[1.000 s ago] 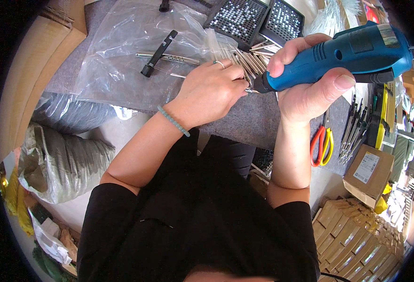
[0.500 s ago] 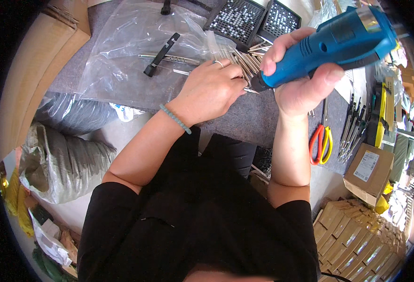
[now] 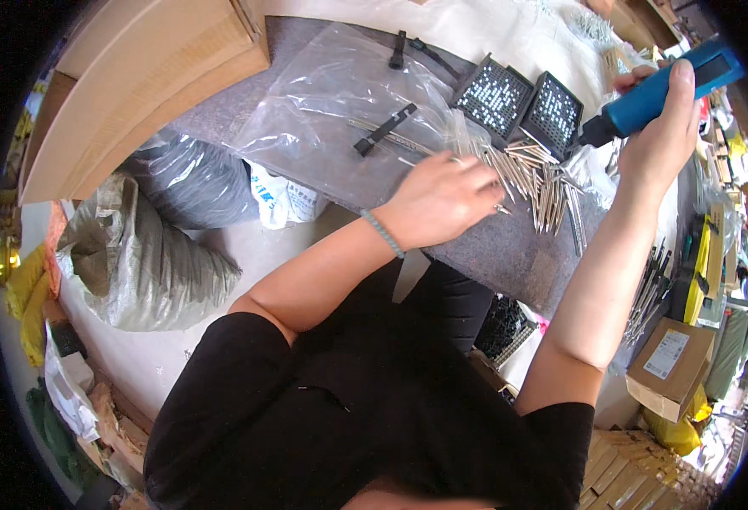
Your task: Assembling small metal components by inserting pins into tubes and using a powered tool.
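My right hand (image 3: 661,151) grips a blue handheld power tool (image 3: 646,104) with a black nose, held up at the right beside the trays. My left hand (image 3: 443,202) is low over the table, fingers curled. A small pointed metal tip (image 3: 503,209) sticks out at its fingertips, and a thin rod runs in under the hand from the other side. Right of that hand lies a pile of thin metal rods (image 3: 549,204), some pointed. Two black perforated trays, one on the left (image 3: 477,100) and one on the right (image 3: 537,121), hold many small whitish pieces.
A clear plastic bag (image 3: 306,119) lies on the grey table, with a black slotted bar (image 3: 386,129) on it. A large cardboard box (image 3: 149,110) stands at the left; sacks (image 3: 149,263) sit below. At right are a smaller box (image 3: 669,361) and dark tools (image 3: 646,297).
The power tool has moved away from my left hand, to the right and farther out, in my right hand. The whole view has shifted. My left hand still has its fingers curled around the rod.
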Available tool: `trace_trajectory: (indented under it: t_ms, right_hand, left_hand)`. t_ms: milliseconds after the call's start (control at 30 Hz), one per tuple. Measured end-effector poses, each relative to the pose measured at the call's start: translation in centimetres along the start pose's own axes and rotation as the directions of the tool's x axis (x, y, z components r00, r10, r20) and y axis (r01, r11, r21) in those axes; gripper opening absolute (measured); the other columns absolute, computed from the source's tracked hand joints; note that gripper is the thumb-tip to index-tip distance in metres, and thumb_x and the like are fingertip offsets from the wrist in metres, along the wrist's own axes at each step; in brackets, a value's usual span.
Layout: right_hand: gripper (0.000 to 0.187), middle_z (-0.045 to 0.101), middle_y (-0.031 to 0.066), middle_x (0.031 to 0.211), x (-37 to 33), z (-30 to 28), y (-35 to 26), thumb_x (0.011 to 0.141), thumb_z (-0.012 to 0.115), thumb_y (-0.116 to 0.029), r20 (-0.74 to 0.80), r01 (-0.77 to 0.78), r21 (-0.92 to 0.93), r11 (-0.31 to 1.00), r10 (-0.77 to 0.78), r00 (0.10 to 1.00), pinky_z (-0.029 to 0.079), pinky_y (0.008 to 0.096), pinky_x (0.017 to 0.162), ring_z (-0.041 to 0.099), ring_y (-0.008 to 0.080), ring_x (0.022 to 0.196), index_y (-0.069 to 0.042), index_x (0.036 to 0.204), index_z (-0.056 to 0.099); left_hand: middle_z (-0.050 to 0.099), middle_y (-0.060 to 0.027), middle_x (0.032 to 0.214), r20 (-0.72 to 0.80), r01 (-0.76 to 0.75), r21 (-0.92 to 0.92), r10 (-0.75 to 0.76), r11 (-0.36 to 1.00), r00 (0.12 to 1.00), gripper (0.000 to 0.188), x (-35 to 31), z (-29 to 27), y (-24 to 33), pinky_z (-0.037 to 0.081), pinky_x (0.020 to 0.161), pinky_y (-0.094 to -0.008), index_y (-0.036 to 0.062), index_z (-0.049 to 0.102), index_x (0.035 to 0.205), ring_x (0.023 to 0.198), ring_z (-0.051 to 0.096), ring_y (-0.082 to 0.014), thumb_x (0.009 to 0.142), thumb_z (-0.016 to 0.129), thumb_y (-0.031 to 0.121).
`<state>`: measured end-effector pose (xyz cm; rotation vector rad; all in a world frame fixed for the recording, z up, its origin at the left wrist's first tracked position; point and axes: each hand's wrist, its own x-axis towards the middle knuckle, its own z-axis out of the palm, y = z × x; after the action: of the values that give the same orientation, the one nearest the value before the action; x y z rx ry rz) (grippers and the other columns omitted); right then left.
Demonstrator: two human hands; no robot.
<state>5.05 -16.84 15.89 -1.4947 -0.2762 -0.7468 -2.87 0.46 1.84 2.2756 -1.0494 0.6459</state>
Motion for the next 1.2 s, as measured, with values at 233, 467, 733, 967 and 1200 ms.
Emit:
trace_trajectory:
  t_ms: [233, 467, 733, 967, 1200]
  right_hand:
    - [0.053, 0.061, 0.0128, 0.091, 6.1, -2.1, 0.5, 0.086, 0.06, -0.044, -0.013, 0.132, -0.243, 0.961, -0.139, 0.99, 0.045, 0.0316, 0.08, 0.06, 0.022, 0.087, 0.004, 0.107, 0.054]
    - [0.012, 0.064, 0.0082, 0.085, -11.2, 2.1, 1.8, 0.084, 0.062, -0.019, 0.668, 0.671, -0.499, 0.549, -0.25, 0.701, 0.051, 0.0348, 0.069, 0.062, 0.0237, 0.077, -0.009, 0.09, 0.063]
    - [0.017, 0.056, 0.0075, 0.087, -16.3, 2.9, 5.0, 0.076, 0.063, -0.012, 0.663, 0.549, -0.565, 0.616, -0.057, 0.746, 0.05, 0.0363, 0.064, 0.06, 0.0261, 0.076, -0.009, 0.092, 0.06]
    - [0.017, 0.058, 0.0177, 0.094, -16.2, 1.4, 2.7, 0.091, 0.053, -0.016, 0.495, 0.157, -0.605, 0.781, 0.215, 0.842, 0.049, 0.0388, 0.07, 0.06, 0.0344, 0.082, -0.003, 0.101, 0.059]
    - [0.023, 0.06, 0.0077, 0.082, -18.1, 0.1, 2.0, 0.093, 0.053, -0.013, 0.365, -0.511, -0.238, 0.826, 0.563, 0.741, 0.047, 0.0256, 0.066, 0.057, 0.0125, 0.071, 0.002, 0.109, 0.06]
  left_hand:
    - [0.063, -0.0101, 0.083, -0.187, 0.511, 0.264, -0.476, 0.818, 0.859, 0.014, -3.5, -5.7, -5.1, 0.048, 0.067, -0.0379, 0.0054, 0.065, 0.082, 0.078, 0.059, -0.0306, 0.076, 0.068, 0.018]
    - [0.063, -0.0069, 0.073, -0.288, 0.669, -0.137, -0.675, 0.731, 0.679, 0.01, -4.2, -7.2, -6.1, 0.046, 0.056, -0.0298, 0.0043, 0.063, 0.085, 0.062, 0.056, -0.0194, 0.081, 0.065, 0.013]
    - [0.067, -0.0072, 0.085, 0.079, 0.063, -0.997, -0.868, -0.055, 0.49, 0.013, -5.1, -8.7, -5.9, 0.048, 0.059, -0.0211, 0.0036, 0.058, 0.1, 0.066, 0.059, -0.0083, 0.087, 0.058, 0.006]
    - [0.064, -0.0076, 0.093, 0.308, 0.012, -0.931, -0.768, -0.365, 0.562, 0.025, -5.1, -6.6, -4.8, 0.053, 0.072, -0.0263, 0.0007, 0.053, 0.115, 0.079, 0.061, -0.0121, 0.092, 0.051, 0.01]
    - [0.064, -0.0086, 0.095, 0.326, 0.039, -0.929, -0.76, -0.369, 0.562, 0.023, -4.1, -4.8, -3.7, 0.052, 0.078, -0.029, 0.0003, 0.054, 0.113, 0.084, 0.061, -0.0159, 0.094, 0.048, 0.01]
